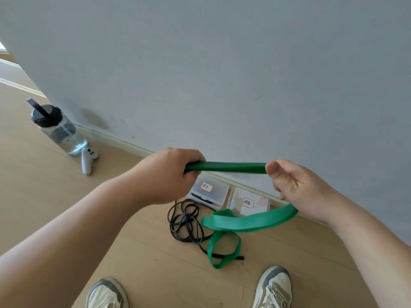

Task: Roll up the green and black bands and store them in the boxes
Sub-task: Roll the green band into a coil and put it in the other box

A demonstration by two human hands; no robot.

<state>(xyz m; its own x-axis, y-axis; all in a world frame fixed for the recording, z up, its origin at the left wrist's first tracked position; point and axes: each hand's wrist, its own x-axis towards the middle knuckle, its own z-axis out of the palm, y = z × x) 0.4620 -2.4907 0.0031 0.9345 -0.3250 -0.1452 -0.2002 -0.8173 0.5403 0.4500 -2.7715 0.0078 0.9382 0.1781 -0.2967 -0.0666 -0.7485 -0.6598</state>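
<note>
I see green flat rubber band (224,167), darker green on the taut stretch. Thin black rubber band (186,223) on pale tan wood-grain floor (55,178). Left clear plastic box (220,191), right clear plastic box (261,202): white labels (206,186), red border, blue writing. Pale grey wall (222,74). Cream-grey shoes (275,287).

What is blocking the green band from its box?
Nothing lies between them. The left hand and right hand hold the green band up near the right box. Its lid looks shut, so it may need opening. The black band lies to its left.
</note>
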